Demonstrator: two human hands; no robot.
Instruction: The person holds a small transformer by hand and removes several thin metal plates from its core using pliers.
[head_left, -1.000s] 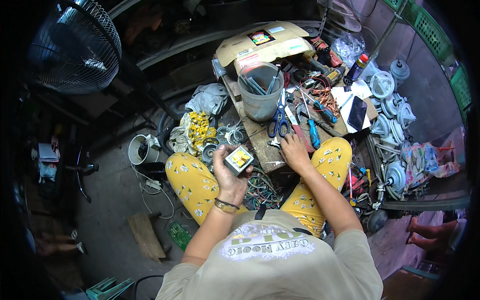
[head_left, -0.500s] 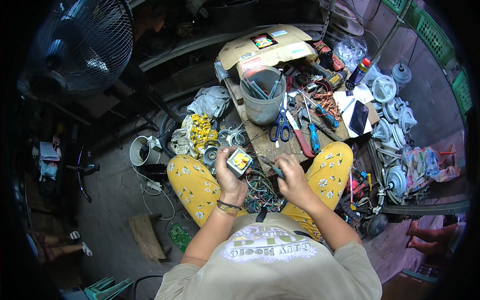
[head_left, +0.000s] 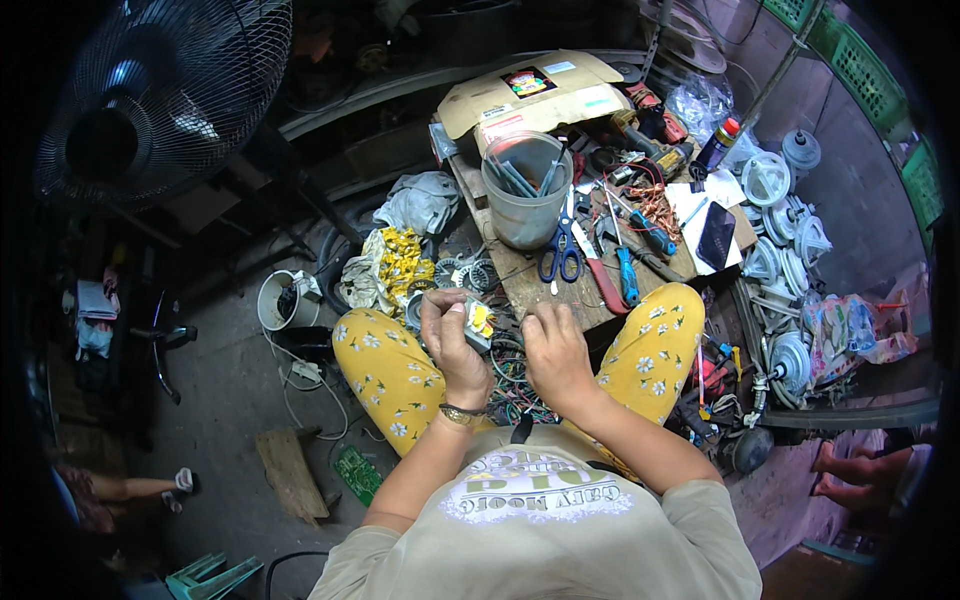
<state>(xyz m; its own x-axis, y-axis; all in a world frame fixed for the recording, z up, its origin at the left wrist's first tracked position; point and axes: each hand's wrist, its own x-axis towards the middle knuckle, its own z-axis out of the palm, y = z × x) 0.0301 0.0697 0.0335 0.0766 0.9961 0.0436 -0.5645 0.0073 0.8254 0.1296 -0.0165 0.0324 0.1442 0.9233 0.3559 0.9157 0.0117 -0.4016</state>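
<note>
My left hand point(head_left: 458, 350) is closed around a small square block point(head_left: 482, 321) with a yellow centre and pale metal-like sides, perhaps a transformer. The block shows beyond the thumb, above my left knee. My right hand point(head_left: 556, 350) is curled with its knuckles up near the front edge of the wooden bench point(head_left: 520, 282). What its fingers hold is hidden beneath it. Between and below my hands lies a heap of coloured wires point(head_left: 520, 398). Scissors with dark blue handles point(head_left: 561, 262), a red-handled knife point(head_left: 598, 275) and a blue-handled screwdriver point(head_left: 628, 278) lie on the bench.
A grey bucket point(head_left: 525, 215) of tools stands on the bench, with a phone point(head_left: 716, 236) at its right. White plastic motor-like parts point(head_left: 790, 260) pile up at right. A caged fan point(head_left: 165, 110) stands at far left. Other people's legs point(head_left: 135, 488) show at both sides.
My left hand has turned, its fingers now covering part of the block. My right hand has rolled over and shifted slightly left; the teal-handled tool it held is out of sight.
</note>
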